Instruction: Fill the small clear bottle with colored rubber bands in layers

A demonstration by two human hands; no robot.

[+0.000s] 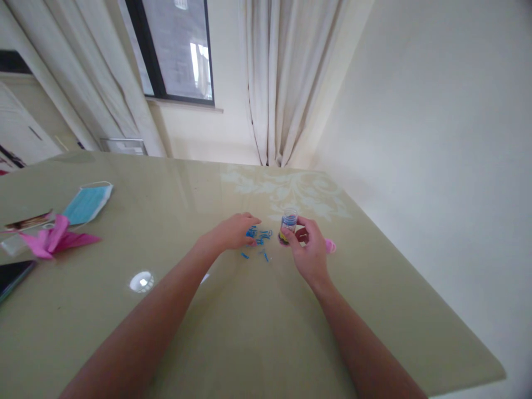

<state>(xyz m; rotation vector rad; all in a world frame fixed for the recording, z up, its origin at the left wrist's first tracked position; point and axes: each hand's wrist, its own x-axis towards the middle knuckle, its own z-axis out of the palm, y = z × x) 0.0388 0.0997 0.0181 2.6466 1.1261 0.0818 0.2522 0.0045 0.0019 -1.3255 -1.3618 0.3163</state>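
Small blue clips (264, 235) lie in a loose pile on the table, with a few strays in front; their exact kind is too small to make out. Over the left side of the pile reaches my left hand (235, 231), thumb and fingers apart, partly covering some clips. A small clear jar (290, 217) stands upright just right of the pile, lidless, with a yellow and dark patch low on its side. My right hand (311, 249) is wrapped round it from the right. Behind that hand, a pink round piece (330, 246), perhaps a lid, shows in part.
On the glossy table (233, 332), far left, are a blue face mask (88, 204), a pink folded-paper shape (56, 238) and a dark phone (14, 276). A white wall (449, 166) runs along the right edge; curtains (282, 83) hang behind.
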